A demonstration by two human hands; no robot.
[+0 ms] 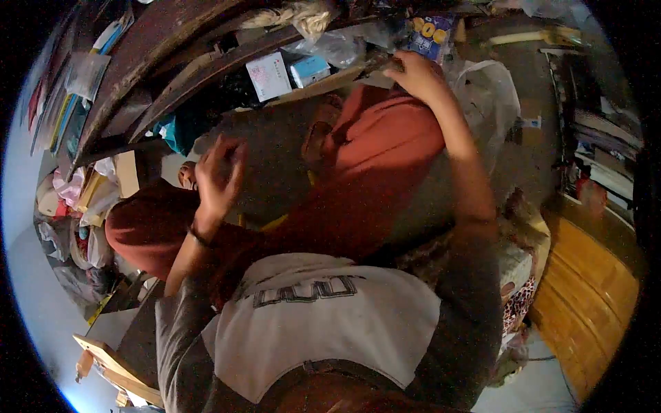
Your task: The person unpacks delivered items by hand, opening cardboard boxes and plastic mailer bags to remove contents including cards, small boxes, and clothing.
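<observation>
Likely a home — wooden panel [585, 289], piled belongings [86, 206].

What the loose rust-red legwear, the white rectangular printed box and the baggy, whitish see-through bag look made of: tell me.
Rust-red legwear: matte fabric, judging by its soft folds; the fibre is unclear. White box: probably thin cardboard, smooth, with crisp edges and print. Whitish bag: apparently thin plastic film, given its translucency and creases.

Left hand [219, 177] loosely curled, right hand [418, 76] farther forward, arm [463, 144] outstretched
</observation>
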